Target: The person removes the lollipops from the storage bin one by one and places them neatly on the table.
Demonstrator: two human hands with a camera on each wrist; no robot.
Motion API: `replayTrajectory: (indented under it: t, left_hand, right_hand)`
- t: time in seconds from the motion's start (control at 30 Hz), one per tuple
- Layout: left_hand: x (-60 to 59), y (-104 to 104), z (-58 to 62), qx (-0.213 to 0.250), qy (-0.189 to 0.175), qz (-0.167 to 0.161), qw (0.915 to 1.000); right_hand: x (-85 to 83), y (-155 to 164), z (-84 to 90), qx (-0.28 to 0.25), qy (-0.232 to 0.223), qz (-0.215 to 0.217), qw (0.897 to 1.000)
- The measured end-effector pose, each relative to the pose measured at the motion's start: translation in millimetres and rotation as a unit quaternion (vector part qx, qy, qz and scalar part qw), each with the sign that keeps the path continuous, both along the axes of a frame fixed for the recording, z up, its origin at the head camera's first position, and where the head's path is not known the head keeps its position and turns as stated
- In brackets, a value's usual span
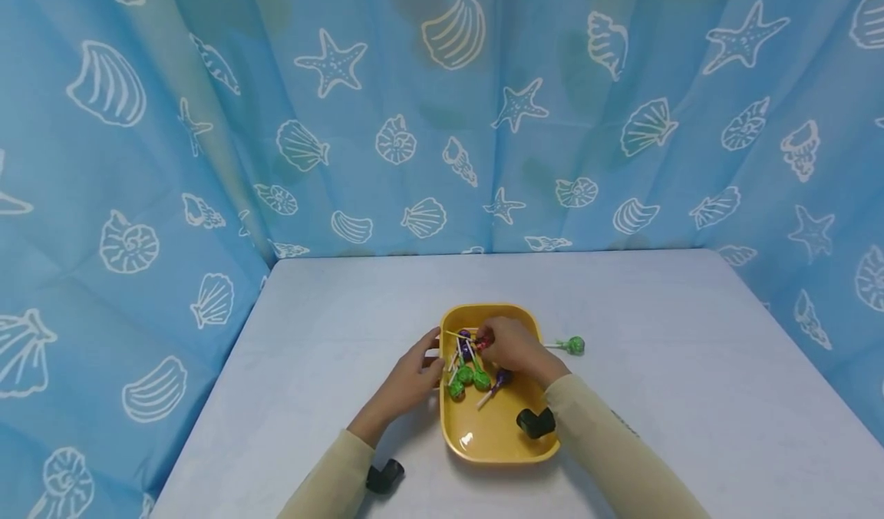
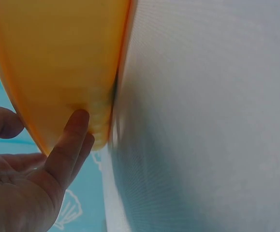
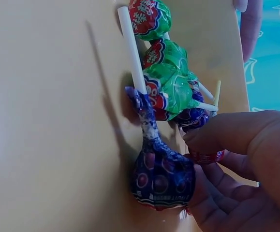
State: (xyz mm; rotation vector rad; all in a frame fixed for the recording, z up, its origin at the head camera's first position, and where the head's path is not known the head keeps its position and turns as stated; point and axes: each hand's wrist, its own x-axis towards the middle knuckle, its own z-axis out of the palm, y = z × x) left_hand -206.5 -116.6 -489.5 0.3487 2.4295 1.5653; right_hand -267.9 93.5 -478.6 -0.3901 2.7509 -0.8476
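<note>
A yellow tray (image 1: 497, 434) sits mid-table and holds several wrapped lollipops. My left hand (image 1: 430, 359) rests with straight fingers against the tray's left outer wall (image 2: 57, 63); the left wrist view shows the left hand (image 2: 74, 130) touching it from outside. My right hand (image 1: 489, 341) reaches into the tray and pinches a red lollipop (image 1: 483, 342) between thumb and fingers. In the right wrist view the right hand (image 3: 205, 145) holds that red lollipop (image 3: 205, 156), beside a purple lollipop (image 3: 161, 178) and green lollipops (image 3: 171, 79).
One green lollipop (image 1: 572, 345) lies on the white table (image 1: 691, 365) just right of the tray. Blue curtains with a shell print (image 1: 442, 120) close in the back and both sides. Black wrist mounts (image 1: 536, 422) sit on both forearms.
</note>
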Motion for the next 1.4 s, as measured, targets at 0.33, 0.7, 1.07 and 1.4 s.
replayTrajectory:
  t: [0.33, 0.7, 1.07, 1.4]
  left_hand:
    - [0.3, 0.2, -0.5, -0.001, 0.008, -0.001, 1.0]
    - [0.0, 1.5, 0.8, 0.004, 0.006, 0.0, 1.0]
    - [1.7, 1.5, -0.9, -0.006, 0.006, 0.007, 0.9999]
    - [0.6, 1.7, 1.0, 0.006, 0.004, -0.003, 1.0]
  right_hand:
    - [3.3, 2.8, 3.5, -0.006, 0.023, 0.012, 1.0]
    - [5.3, 6.9, 9.8, -0.025, 0.029, 0.005, 0.999]
    - [8.0, 13.1, 15.3, -0.055, 0.037, 0.011, 0.998]
    - [10.0, 23.9, 25.1, -0.077, 0.025, 0.008, 0.997]
